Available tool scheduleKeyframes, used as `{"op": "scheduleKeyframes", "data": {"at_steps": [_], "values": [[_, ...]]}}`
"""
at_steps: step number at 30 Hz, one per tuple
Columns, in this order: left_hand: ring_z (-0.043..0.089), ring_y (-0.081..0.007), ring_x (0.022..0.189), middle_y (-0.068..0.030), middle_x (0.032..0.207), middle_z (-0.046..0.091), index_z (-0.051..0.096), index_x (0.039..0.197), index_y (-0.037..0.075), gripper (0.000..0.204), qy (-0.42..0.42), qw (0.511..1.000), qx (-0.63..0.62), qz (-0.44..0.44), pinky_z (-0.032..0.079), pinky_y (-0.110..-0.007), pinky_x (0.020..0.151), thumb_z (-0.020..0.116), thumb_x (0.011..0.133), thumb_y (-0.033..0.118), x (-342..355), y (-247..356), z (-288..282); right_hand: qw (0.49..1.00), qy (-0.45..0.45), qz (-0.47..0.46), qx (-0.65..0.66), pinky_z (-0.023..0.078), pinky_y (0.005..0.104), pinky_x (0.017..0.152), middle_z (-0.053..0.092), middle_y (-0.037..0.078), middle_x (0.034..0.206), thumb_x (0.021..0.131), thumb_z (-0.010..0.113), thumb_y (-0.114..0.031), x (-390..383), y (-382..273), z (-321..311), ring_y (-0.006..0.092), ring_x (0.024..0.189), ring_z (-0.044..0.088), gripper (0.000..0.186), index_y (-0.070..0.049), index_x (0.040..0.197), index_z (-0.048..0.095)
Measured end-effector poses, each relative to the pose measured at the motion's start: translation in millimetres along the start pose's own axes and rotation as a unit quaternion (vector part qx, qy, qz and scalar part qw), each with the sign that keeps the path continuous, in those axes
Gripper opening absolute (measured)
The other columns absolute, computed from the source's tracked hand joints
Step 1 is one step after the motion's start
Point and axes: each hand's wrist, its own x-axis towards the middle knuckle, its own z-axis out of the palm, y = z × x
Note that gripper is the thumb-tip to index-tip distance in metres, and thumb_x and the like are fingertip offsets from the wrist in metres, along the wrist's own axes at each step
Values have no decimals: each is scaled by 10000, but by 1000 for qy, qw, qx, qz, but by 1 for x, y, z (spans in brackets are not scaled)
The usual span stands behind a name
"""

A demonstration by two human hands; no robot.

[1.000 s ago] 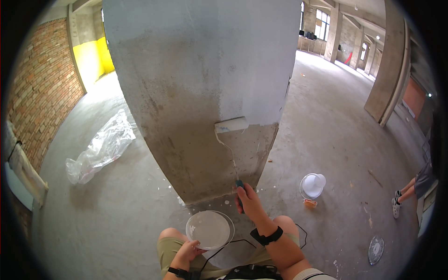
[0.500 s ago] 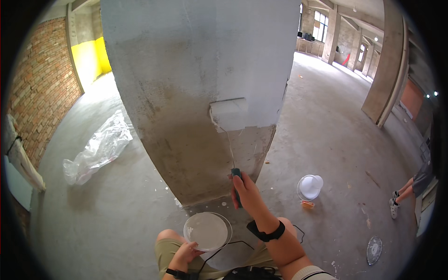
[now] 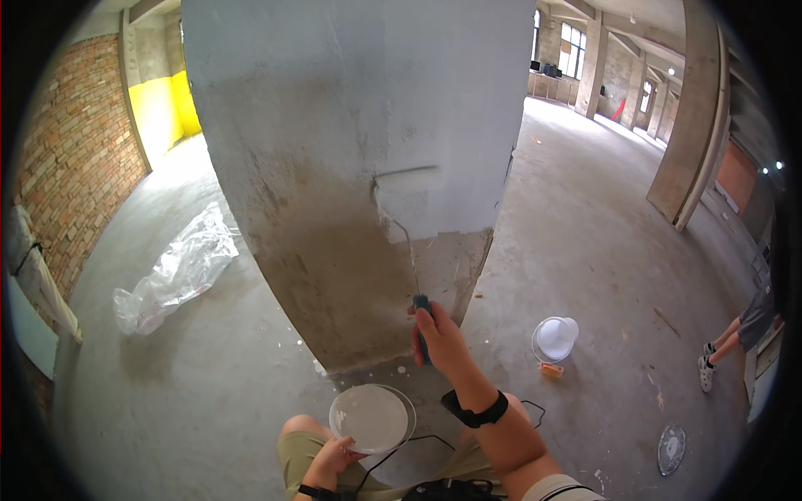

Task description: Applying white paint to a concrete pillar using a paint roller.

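Observation:
My right hand (image 3: 440,341) is closed round the dark green handle of a paint roller (image 3: 409,197), whose white sleeve lies against the broad concrete pillar (image 3: 326,275) in front of me. Pale paint covers the upper part of the pillar, while its lower left is bare brownish grey. Low between my knees is a round tub of greyish-white paint (image 3: 373,419), its thin wire handle looped along the right side. The fingers of my left hand (image 3: 336,456) grip the tub's near left rim.
Crumpled clear plastic sheeting (image 3: 180,267) lies on the left floor. Right of the pillar stand a white bucket (image 3: 555,341) and a small orange object (image 3: 550,370). A round clear lid (image 3: 671,449) lies nearer me. Another person's legs (image 3: 725,341) show at the far right.
The roller and my right hand have moved slightly up the pillar. My left hand keeps its grip on the tub.

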Motion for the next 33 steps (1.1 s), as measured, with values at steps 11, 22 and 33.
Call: {"op": "scheduleKeyframes", "data": {"at_steps": [11, 22, 33], "values": [[540, -358, 1086, -194, 1238, 494, 334, 1301, -42, 471, -7, 1000, -10, -10, 476, -510, 906, 431, 849, 51, -1, 0, 0, 997, -3, 80, 17, 346, 253, 375, 502, 28, 586, 970, 392, -331, -23, 68, 1, 116, 382, 448, 317, -35, 1033, 483], [523, -363, 1104, -190, 1252, 474, 319, 1310, -33, 489, -14, 1000, -17, -12, 476, -508, 905, 419, 835, 28, 0, 3, 2, 999, -9, 44, 10, 343, 257, 360, 480, 29, 571, 972, 397, -317, -16, 28, 5, 118, 372, 441, 313, -23, 1033, 486], [524, -349, 1104, -189, 1238, 487, 322, 1313, -22, 489, -8, 1000, -4, -14, 458, -500, 924, 423, 839, 38, 1, 3, 5, 997, -35, -51, 42, 381, 259, 381, 481, 32, 593, 964, 403, -394, 41, -55, -6, 119, 398, 449, 379, -39, 1078, 472]]}}
